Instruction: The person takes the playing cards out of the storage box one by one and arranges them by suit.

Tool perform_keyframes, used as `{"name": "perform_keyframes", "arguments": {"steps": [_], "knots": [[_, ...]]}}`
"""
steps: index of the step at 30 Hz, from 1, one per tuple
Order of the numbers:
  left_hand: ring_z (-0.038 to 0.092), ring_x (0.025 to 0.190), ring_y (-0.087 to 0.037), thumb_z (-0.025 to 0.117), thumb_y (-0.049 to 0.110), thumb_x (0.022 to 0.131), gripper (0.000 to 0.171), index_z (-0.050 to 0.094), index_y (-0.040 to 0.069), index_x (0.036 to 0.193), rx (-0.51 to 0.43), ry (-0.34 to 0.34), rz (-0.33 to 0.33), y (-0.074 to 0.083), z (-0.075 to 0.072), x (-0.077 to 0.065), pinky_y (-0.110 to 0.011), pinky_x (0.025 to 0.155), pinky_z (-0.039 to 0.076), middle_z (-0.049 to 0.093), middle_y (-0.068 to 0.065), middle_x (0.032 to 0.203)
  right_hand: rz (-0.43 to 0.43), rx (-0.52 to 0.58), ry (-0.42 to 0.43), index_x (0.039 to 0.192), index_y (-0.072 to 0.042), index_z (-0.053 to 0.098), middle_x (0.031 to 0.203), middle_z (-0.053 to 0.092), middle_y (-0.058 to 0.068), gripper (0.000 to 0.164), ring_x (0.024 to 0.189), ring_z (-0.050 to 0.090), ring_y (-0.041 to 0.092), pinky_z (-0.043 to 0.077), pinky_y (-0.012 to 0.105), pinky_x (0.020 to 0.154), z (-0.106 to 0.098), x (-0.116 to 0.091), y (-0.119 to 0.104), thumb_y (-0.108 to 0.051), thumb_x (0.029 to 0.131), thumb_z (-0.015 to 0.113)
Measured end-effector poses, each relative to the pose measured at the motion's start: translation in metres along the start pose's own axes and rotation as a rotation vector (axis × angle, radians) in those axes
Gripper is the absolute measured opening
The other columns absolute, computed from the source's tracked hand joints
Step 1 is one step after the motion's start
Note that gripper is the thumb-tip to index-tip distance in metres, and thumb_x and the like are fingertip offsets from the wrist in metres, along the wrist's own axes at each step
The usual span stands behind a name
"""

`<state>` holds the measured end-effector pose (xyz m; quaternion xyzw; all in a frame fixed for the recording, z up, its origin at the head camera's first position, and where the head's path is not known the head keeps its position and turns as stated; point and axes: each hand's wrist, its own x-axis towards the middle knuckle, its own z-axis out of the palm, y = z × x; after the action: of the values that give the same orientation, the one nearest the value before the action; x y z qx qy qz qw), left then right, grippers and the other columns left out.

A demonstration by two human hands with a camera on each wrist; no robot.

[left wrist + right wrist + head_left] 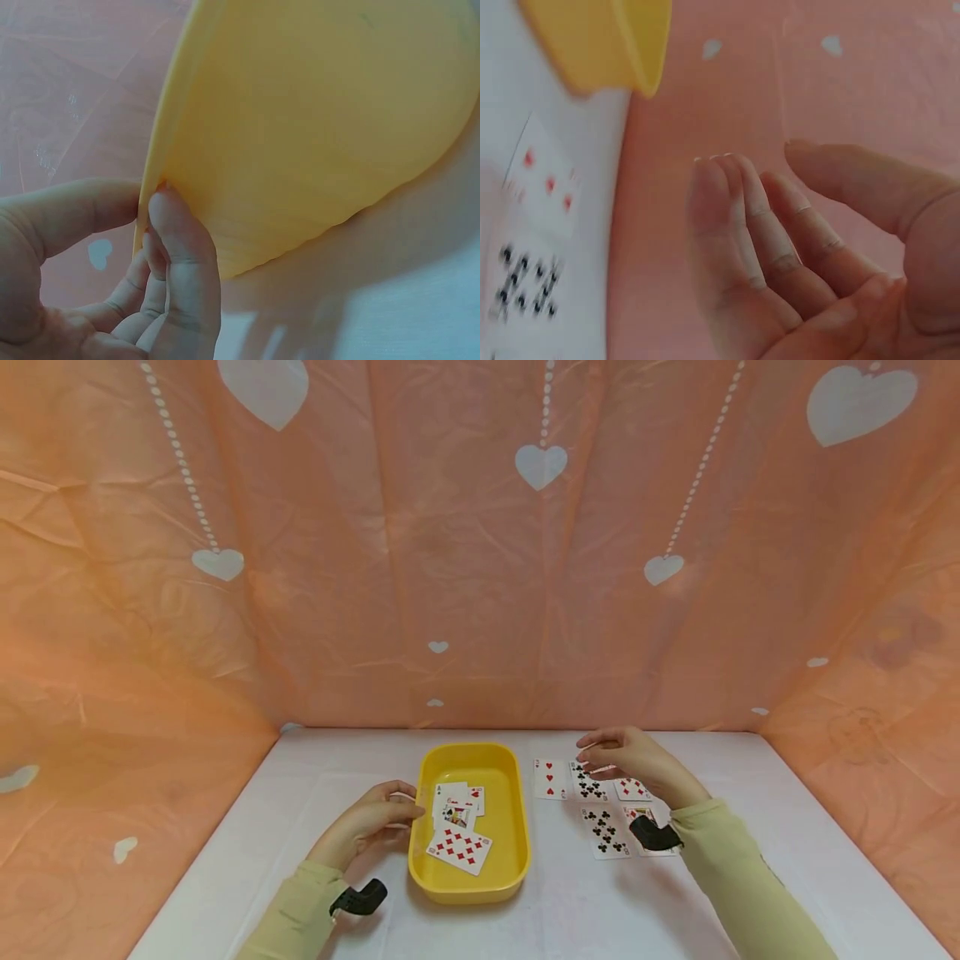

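My left hand [372, 818] grips the left rim of a yellow plastic tray [523, 835]; in the left wrist view the thumb and forefinger pinch the tray wall [300, 135]. Inside lie several face-up playing cards, with a ten of diamonds [459, 848] nearest me. My right hand [630, 762] hovers over cards laid on the table to the right. Its fingers are loosely bent, thumb apart, and nothing is between them in the right wrist view. Below it is a clubs card [588, 787], partly covered by the hand. A three of hearts [551, 779] lies to its left.
Another clubs card [606, 833] and a red face card [637, 814] form a nearer row, the latter partly hidden by the right wrist strap. A diamonds card [632, 789] lies behind. An orange sheet with hearts [465, 568] surrounds the white table [330, 756].
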<state>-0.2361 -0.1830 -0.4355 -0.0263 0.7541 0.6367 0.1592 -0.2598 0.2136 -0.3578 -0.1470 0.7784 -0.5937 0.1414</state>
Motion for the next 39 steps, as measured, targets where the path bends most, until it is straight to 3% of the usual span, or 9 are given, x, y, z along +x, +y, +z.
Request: {"name": "perform_keyframes", "arguments": {"steps": [7, 11, 17, 23, 33, 39], "knots": [[0.063, 0.071, -0.018, 0.069, 0.006, 0.084, 0.035, 0.050, -0.003, 0.112, -0.012, -0.013, 0.002, 0.001, -0.001, 0.000, -0.029, 0.062, 0.054, 0.064, -0.009, 0.087, -0.011, 0.039, -0.082, 0.119, 0.014, 0.052, 0.098, 0.067, 0.017, 0.032, 0.087, 0.065, 0.027, 0.054, 0.044, 0.081, 0.039, 0.023, -0.016, -0.001, 0.091, 0.060], [0.063, 0.073, -0.019, 0.069, 0.008, 0.085, 0.035, 0.050, -0.003, 0.113, -0.007, -0.003, -0.005, 0.003, 0.000, -0.001, -0.030, 0.063, 0.054, 0.065, -0.011, 0.091, -0.005, 0.021, -0.130, 0.117, 0.011, 0.056, 0.097, 0.067, 0.017, 0.031, 0.091, 0.064, 0.034, 0.054, 0.044, 0.079, 0.062, 0.036, -0.019, -0.004, 0.091, 0.062], [0.064, 0.074, -0.019, 0.068, 0.008, 0.086, 0.035, 0.050, -0.003, 0.114, -0.030, -0.008, -0.020, 0.003, 0.000, 0.000, -0.029, 0.061, 0.053, 0.067, -0.012, 0.092, 0.004, 0.015, -0.193, 0.113, 0.010, 0.059, 0.095, 0.068, 0.014, 0.029, 0.086, 0.067, 0.027, 0.053, 0.047, 0.081, 0.089, 0.051, -0.020, -0.004, 0.089, 0.065], [0.064, 0.073, -0.018, 0.068, 0.008, 0.086, 0.035, 0.049, -0.003, 0.113, -0.046, -0.024, -0.018, 0.002, -0.001, -0.001, -0.027, 0.061, 0.053, 0.066, -0.011, 0.090, 0.050, 0.000, -0.218, 0.113, 0.009, 0.060, 0.099, 0.067, 0.020, 0.028, 0.095, 0.064, 0.038, 0.054, 0.044, 0.079, 0.113, 0.063, -0.019, -0.005, 0.089, 0.064], [0.063, 0.072, -0.017, 0.067, 0.008, 0.087, 0.035, 0.048, -0.003, 0.114, -0.056, -0.034, -0.016, -0.001, -0.002, 0.000, -0.026, 0.060, 0.053, 0.066, -0.009, 0.088, 0.127, -0.056, -0.275, 0.110, 0.009, 0.063, 0.098, 0.068, 0.022, 0.028, 0.089, 0.066, 0.033, 0.055, 0.043, 0.077, 0.146, 0.081, -0.002, -0.009, 0.089, 0.065], [0.063, 0.071, -0.016, 0.067, 0.007, 0.086, 0.034, 0.048, -0.004, 0.113, -0.067, -0.035, -0.019, -0.003, -0.003, -0.001, -0.025, 0.059, 0.052, 0.066, -0.009, 0.087, 0.161, -0.194, -0.294, 0.102, 0.005, 0.069, 0.088, 0.069, 0.019, 0.021, 0.081, 0.066, 0.033, 0.056, 0.040, 0.073, 0.159, 0.082, 0.002, -0.011, 0.089, 0.064]]}}
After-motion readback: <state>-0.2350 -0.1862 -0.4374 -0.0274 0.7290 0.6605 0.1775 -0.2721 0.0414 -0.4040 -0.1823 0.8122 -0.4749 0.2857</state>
